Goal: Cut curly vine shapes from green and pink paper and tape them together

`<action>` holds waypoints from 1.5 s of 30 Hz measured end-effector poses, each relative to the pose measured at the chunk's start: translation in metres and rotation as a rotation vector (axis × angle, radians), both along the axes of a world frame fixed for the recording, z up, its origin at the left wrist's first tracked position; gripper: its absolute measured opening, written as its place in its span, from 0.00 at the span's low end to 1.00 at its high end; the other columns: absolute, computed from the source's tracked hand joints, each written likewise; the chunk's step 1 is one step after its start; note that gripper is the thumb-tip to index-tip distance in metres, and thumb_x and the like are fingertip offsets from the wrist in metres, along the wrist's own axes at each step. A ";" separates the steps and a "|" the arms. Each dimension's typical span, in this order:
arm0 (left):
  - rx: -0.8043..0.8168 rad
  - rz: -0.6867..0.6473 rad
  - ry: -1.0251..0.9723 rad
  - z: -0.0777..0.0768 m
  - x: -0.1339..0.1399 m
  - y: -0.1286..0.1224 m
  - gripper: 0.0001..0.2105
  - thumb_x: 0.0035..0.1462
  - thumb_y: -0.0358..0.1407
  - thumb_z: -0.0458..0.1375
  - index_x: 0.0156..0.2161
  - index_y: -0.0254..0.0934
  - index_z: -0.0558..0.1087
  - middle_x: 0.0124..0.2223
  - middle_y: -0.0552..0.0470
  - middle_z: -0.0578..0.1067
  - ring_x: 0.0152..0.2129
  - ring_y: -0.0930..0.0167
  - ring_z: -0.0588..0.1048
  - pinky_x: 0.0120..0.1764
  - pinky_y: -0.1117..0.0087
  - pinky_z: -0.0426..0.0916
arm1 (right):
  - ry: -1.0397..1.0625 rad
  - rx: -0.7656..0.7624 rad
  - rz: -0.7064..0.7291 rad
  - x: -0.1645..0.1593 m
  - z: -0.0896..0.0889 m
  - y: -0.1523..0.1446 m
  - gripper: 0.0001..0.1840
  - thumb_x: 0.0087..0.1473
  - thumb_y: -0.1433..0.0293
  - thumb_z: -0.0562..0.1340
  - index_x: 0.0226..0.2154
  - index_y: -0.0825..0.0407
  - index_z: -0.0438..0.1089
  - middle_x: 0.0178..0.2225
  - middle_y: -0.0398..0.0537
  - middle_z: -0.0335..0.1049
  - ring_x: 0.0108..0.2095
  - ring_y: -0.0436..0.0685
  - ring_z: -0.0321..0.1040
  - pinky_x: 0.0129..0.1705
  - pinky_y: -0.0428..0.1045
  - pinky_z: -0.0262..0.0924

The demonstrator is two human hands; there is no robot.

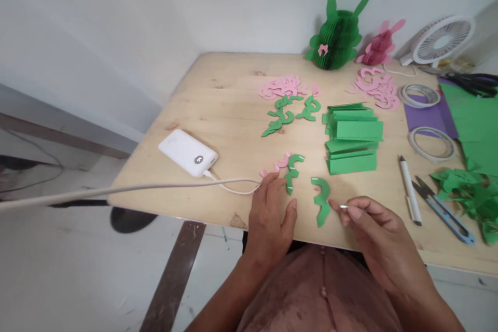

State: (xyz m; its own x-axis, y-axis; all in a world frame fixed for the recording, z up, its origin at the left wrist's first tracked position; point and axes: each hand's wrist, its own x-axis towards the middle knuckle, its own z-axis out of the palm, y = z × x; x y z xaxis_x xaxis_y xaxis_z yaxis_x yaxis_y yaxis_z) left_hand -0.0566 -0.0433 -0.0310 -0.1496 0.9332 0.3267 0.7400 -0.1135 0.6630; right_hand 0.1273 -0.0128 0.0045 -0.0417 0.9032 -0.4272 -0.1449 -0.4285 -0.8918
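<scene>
My right hand [375,223] pinches a small white strip [344,206], perhaps a bit of tape, between thumb and fingers. Just left of it a wavy green paper cutout [321,201] lies flat, with a white strip on its top end. My left hand [270,215] rests on the table with its fingers stretched out and thumb apart. Its fingertips lie by a pink paper cutout [283,161], partly hidden, and a second green cutout [292,172], both bearing short white strips.
Folded green paper [352,140], loose pink pieces [282,87] and green pieces [280,120] lie farther back. A power bank [187,151] sits left, its cable crossing towards my left hand. Tape rolls [431,143], a white pen [410,192] and blue snips [445,212] lie right.
</scene>
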 end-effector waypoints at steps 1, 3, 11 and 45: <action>-0.003 0.004 -0.011 0.000 0.001 -0.001 0.16 0.61 0.31 0.52 0.54 0.36 0.59 0.56 0.39 0.65 0.56 0.61 0.64 0.58 0.51 0.61 | 0.001 0.002 0.001 0.000 0.000 0.000 0.13 0.40 0.58 0.72 0.24 0.48 0.73 0.21 0.41 0.67 0.31 0.55 0.67 0.46 0.53 0.59; -0.007 0.008 -0.028 0.001 0.002 -0.002 0.16 0.61 0.31 0.52 0.54 0.36 0.59 0.57 0.39 0.65 0.57 0.61 0.63 0.58 0.50 0.60 | 0.003 0.009 0.003 0.000 0.001 0.000 0.13 0.40 0.58 0.72 0.24 0.48 0.73 0.21 0.41 0.67 0.31 0.55 0.67 0.46 0.53 0.60; 0.094 -0.062 -0.047 0.000 0.013 -0.010 0.16 0.58 0.28 0.53 0.52 0.35 0.61 0.55 0.38 0.67 0.56 0.61 0.66 0.55 0.51 0.65 | 0.008 0.019 0.000 -0.003 0.003 0.001 0.13 0.40 0.58 0.72 0.22 0.49 0.73 0.21 0.41 0.67 0.31 0.55 0.66 0.45 0.53 0.60; 0.147 -0.194 -0.084 -0.008 0.038 -0.014 0.14 0.56 0.24 0.51 0.47 0.37 0.65 0.46 0.43 0.74 0.46 0.65 0.73 0.49 0.58 0.71 | 0.200 -0.014 0.047 -0.007 0.004 0.001 0.09 0.44 0.63 0.71 0.25 0.49 0.74 0.22 0.41 0.68 0.27 0.49 0.64 0.38 0.47 0.61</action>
State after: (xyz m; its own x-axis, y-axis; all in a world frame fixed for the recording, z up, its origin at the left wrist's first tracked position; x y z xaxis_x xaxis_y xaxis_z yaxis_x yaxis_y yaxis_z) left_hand -0.0187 -0.0574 -0.0387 -0.0043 0.8906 0.4547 0.6379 -0.3477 0.6871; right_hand 0.1202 -0.0115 0.0085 -0.1687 0.8923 -0.4188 -0.2986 -0.4512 -0.8410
